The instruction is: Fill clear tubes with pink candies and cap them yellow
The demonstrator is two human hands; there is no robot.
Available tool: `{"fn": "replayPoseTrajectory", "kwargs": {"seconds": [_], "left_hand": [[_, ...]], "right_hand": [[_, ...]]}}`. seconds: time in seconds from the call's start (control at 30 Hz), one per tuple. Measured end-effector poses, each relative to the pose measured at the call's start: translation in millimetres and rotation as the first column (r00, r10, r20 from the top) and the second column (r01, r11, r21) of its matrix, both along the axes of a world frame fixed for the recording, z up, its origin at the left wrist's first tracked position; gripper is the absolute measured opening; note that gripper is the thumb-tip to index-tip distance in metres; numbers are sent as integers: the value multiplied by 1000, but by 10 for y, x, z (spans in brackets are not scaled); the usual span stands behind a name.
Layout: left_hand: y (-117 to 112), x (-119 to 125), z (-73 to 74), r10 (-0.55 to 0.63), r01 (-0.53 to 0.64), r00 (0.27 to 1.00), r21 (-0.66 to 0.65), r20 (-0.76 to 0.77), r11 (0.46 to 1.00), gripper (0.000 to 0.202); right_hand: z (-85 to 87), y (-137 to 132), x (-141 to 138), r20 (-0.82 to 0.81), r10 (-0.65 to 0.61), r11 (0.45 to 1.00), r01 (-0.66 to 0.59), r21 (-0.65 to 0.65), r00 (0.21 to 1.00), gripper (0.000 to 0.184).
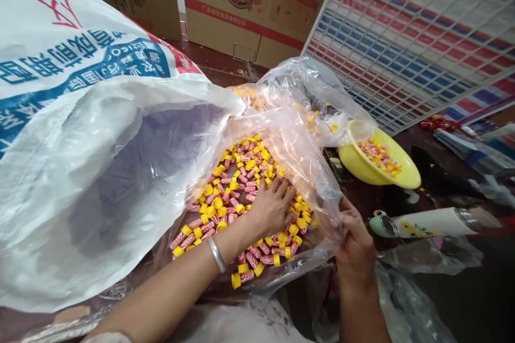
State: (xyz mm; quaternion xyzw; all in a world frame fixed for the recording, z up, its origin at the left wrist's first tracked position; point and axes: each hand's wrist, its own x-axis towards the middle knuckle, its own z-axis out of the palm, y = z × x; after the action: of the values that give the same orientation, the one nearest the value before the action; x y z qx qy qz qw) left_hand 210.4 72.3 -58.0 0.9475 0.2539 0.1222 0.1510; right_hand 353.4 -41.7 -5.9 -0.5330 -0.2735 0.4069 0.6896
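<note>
— Where do our pieces lie?

— The yellow-capped, red-striped pieces [241, 193] are heaped in the clear bag [309, 171] right before us. The bag spills from the mouth of the white woven sack [80, 182].

— And our hands?

— Our left hand [271, 206] rests flat on the heap, its grip spread, pinching nothing that we can see. Our right hand [354, 244] is at the bag's near right edge, its grip pressed together on a fold of the plastic.

— How far along are we?

— Early, we judge. A small share lies in the yellow bowl [406, 176] just beyond the bag; by far the greater share is in the bag.

— What room have we?

— The sack rises close on the left. Loose film from the bag stands between heap and bowl. A white bottle [430, 222] lies on its side near our right hand on the dark counter [483, 289]. Cardboard boxes [241, 16] and a gridded sheet [410, 37] stand well behind. The open way is mostly straight above the heap.
</note>
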Motion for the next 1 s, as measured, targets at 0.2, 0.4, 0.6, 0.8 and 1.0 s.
{"fn": "replayPoseTrajectory", "kwargs": {"seconds": [0.2,0.4,0.6,0.8,1.0], "left_hand": [[50,-350,117,-1,2,998,17,-61,1000,38],[198,-941,122,364,-363,930,18,-52,932,51],[316,-1202,36,577,-599,800,-160,-165,785,65],[351,-872,-133,378,-373,925,-104,44,922,57],[165,-451,4,179,-182,983,-198,-38,963,61]], "right_hand": [[14,34,53,6,-35,999,35,13,999,33],[-26,78,85,25,-11,998,10,60,1000,32],[-29,136,76,-42,-7,998,10,68,999,20],[15,233,168,209,-211,976,218,-12,955,23],[27,329,72,296,-237,967,254,-17,925,14]]}}
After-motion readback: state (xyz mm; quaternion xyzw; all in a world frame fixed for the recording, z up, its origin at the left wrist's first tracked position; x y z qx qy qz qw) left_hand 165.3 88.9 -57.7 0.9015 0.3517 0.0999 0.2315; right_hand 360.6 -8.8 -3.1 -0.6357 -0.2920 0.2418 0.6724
